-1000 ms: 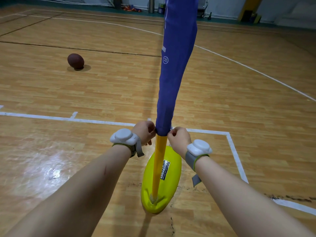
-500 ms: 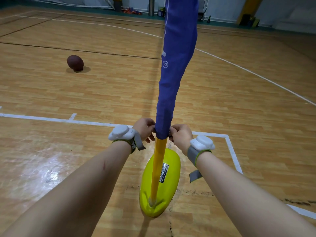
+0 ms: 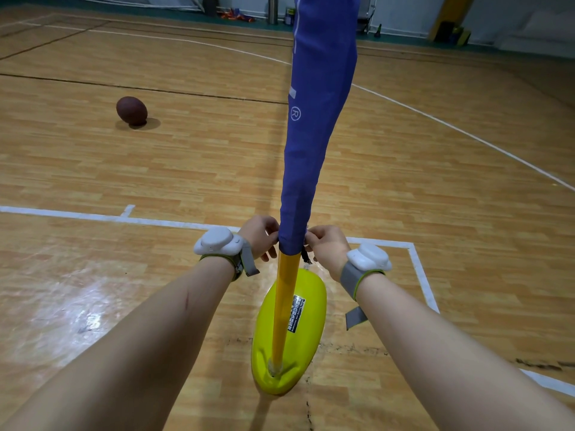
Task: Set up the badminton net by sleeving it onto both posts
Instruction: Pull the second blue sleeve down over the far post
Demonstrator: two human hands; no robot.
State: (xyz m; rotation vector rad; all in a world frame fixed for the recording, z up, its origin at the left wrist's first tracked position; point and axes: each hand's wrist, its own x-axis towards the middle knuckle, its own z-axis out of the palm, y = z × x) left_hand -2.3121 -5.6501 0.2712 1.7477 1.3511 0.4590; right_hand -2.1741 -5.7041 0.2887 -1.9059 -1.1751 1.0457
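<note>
**At the post: both hands on the sleeve's hem**

Nearest the camera, the yellow base (image 3: pixel 264 353) sits on the wooden floor (image 3: pixel 435 213), with the yellow post (image 3: pixel 284 293) rising out of its near end. Both forearms reach forward on either side of the post, and each wrist carries a white strapped device.

Above the base, the left hand (image 3: pixel 259 234) pinches the left side of the blue sleeve (image 3: pixel 314 135) at its bottom hem. The right hand (image 3: pixel 326 247) pinches the right side at the same height. A short black cord (image 3: pixel 306 256) hangs just below the right fingers.

The sleeve covers the post from the hem upward and runs out of the top of the view, so its upper end cannot be seen. The lower stretch of post, between the hem and the base, is bare.

By my reading, the step in hand is sleeving the net onto this post. The next move likely calls for an even downward pull from both hands, so the fabric does not bunch or tip the post.

Further off, a brown ball (image 3: pixel 131 110) lies well apart on the left, beyond a white court line (image 3: pixel 77 214).
</note>
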